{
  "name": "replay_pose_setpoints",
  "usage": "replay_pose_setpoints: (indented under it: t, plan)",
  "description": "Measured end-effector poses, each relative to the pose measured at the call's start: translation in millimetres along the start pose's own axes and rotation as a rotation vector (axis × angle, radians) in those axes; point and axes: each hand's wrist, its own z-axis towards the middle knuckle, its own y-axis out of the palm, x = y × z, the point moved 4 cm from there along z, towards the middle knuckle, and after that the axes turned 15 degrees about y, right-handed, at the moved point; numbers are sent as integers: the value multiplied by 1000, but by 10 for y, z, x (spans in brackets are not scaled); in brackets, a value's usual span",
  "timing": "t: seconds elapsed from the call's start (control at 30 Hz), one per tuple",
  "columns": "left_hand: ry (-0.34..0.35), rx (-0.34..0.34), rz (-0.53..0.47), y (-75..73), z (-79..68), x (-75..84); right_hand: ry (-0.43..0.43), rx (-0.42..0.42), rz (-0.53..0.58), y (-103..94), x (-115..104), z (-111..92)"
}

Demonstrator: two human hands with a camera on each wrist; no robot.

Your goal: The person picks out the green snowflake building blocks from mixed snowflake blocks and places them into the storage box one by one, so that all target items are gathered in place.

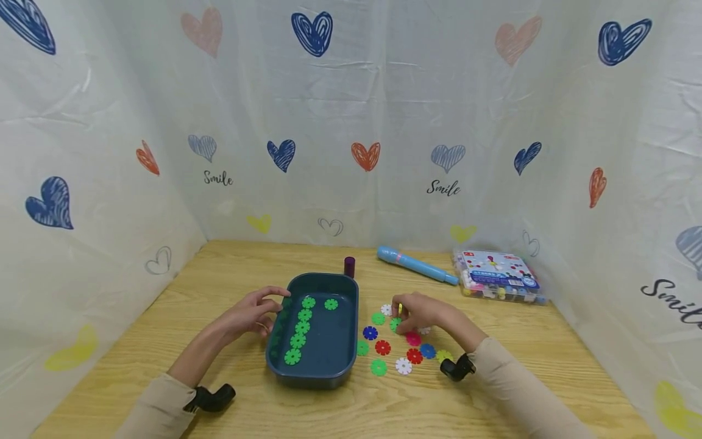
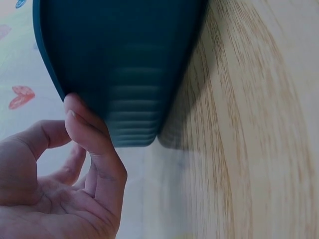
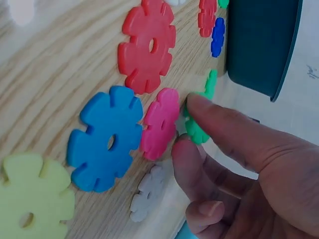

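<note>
My left hand (image 1: 258,314) is at the left side of a dark teal tray (image 1: 329,341); in the left wrist view its thumb and finger hold the rim. Inside the tray, several green snowflake discs (image 1: 302,327) form a column along the left, and a single green snowflake disc (image 1: 331,304) lies to the upper right. My right hand (image 1: 419,312) reaches down among loose discs on the table. In the right wrist view its thumb and index finger pinch a green snowflake disc (image 3: 197,130), beside a pink disc (image 3: 160,123). A tiny yellow patch shows at its fingers in the head view.
Red (image 1: 382,347), blue (image 1: 428,350), white (image 1: 403,366) and green discs (image 1: 378,367) lie right of the tray. Behind are a dark purple cylinder (image 1: 349,266), a light blue tube (image 1: 418,266) and a clear box of parts (image 1: 498,275). Patterned curtains (image 1: 340,110) surround the wooden table.
</note>
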Motion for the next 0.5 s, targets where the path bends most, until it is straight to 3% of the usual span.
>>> replay_pose_setpoints:
  t: [0.5]
  plan:
    - [-19, 9, 13, 7, 17, -6, -138, -4, -26, -94, -74, -19]
